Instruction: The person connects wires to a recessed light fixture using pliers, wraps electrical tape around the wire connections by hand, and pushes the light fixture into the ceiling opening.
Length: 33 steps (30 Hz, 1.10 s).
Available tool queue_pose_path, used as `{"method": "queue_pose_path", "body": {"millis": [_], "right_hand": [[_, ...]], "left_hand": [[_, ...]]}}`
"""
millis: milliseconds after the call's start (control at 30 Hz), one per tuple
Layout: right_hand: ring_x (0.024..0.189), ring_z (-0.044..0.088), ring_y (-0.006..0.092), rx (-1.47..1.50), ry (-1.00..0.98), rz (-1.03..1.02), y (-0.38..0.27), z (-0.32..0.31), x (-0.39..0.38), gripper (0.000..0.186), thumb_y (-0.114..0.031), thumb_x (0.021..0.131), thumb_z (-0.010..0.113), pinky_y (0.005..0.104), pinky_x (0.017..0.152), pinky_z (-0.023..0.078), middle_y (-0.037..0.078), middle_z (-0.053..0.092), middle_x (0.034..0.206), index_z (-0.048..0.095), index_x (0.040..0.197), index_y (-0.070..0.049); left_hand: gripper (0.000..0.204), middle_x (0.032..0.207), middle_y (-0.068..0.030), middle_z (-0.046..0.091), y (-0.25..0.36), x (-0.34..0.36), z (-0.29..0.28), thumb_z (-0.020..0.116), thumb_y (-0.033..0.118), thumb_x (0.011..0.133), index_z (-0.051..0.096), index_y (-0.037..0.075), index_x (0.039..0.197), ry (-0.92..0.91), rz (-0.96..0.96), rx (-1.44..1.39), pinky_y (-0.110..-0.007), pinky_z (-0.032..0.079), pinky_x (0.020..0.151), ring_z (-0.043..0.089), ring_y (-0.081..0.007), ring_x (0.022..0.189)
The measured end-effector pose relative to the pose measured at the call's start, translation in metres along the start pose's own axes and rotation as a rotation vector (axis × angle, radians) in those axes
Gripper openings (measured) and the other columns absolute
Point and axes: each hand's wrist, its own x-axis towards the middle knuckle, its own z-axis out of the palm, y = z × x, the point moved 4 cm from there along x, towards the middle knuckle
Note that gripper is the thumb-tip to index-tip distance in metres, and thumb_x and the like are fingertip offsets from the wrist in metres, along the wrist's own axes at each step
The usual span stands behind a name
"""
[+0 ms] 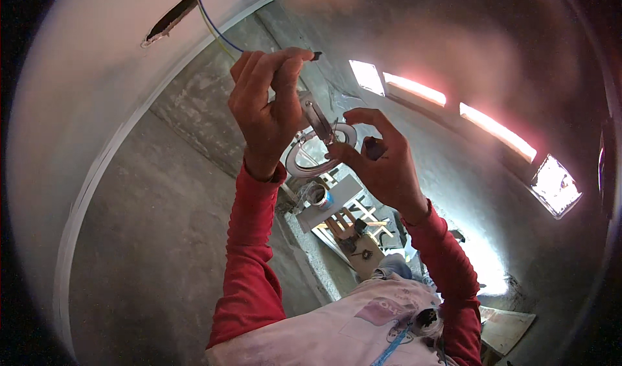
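Raised near the ceiling, my left hand (pixel 267 97) is closed around the thin blue and yellow-green wires (pixel 214 27). A small black piece (pixel 316 56) shows at its fingertips; its kind is unclear. Below and between my hands is a ring-shaped light fitting (pixel 313 166) with a pale rim and a metal bracket (pixel 316 118). Curled beside it, my right hand (pixel 389 162) has thumb and forefinger at the bracket and rim. A dark object (pixel 374 148) is tucked in that palm, too shaded to name.
The wires come from a ragged slot (pixel 172 19) cut in the white ceiling (pixel 97 74). Far below stand a bucket (pixel 318 196) on a grey board (pixel 345 189), and wooden pieces. Bright window openings (pixel 497 131) line the wall at right.
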Motion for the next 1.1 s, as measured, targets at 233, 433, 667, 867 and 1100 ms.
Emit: {"method": "queue_pose_path", "body": {"millis": [233, 433, 667, 867, 1100], "right_hand": [[0.058, 0.05, 0.003, -0.021, -0.067, 0.035, 0.013, 0.004, 0.013, 0.027, -0.019, 0.084, 0.075, 0.0248, 0.051, 0.04, 0.003, 0.064, 0.082, 0.067, 0.104, -0.003], [0.079, 0.067, 0.0133, -0.105, -0.157, -0.064, -0.001, 0.007, 0.015, 0.026, -0.019, 0.084, 0.074, 0.0287, 0.069, 0.051, 0.01, 0.071, 0.095, 0.069, 0.104, -0.002], [0.082, 0.067, 0.0173, -0.025, -0.275, -0.143, 0.011, -0.004, 0.036, 0.024, -0.019, 0.087, 0.07, 0.0324, 0.074, 0.053, 0.011, 0.07, 0.096, 0.069, 0.104, -0.003], [0.091, 0.066, 0.0238, -0.402, -0.084, -0.593, -0.04, 0.01, 0.065, 0.048, -0.021, 0.083, 0.071, 0.0358, 0.076, 0.054, 0.005, 0.065, 0.113, 0.056, 0.128, -0.017], [0.079, 0.065, 0.0261, -0.544, -0.015, -0.88, -0.051, 0.033, 0.086, 0.021, -0.025, 0.082, 0.071, 0.0376, 0.068, 0.054, 0.003, 0.069, 0.088, 0.071, 0.099, -0.014]], "left_hand": [[0.015, 0.083, -0.0072, 0.071, -0.005, 0.003, -0.007, 0.059, 0.013, 0.094, 0.072, 0.006, 0.092, -0.445, -0.36, -0.314, -0.029, 0.046, 0.067, 0.058, -0.0125, 0.067], [0.019, 0.083, -0.0056, 0.069, -0.005, 0.02, -0.017, 0.065, 0.018, 0.092, 0.071, 0.001, 0.085, -0.916, -0.558, -0.303, -0.026, 0.051, 0.071, 0.062, -0.0107, 0.073], [0.031, 0.07, 0.0, 0.058, -0.024, 0.018, -0.028, 0.052, 0.023, 0.101, 0.069, 0.001, 0.087, -0.873, -0.513, -0.43, -0.022, 0.041, 0.059, 0.051, -0.0069, 0.063], [0.024, 0.061, 0.0066, 0.04, -0.017, 0.006, -0.035, 0.045, 0.018, 0.104, 0.063, 0.002, 0.107, -0.566, -0.537, -0.531, -0.021, 0.024, 0.05, 0.03, -0.0019, 0.057], [0.019, 0.063, 0.0065, 0.045, -0.014, 0.001, -0.036, 0.047, 0.014, 0.102, 0.061, 0.003, 0.11, -0.494, -0.511, -0.567, -0.019, 0.026, 0.051, 0.034, -0.0013, 0.057]]}}
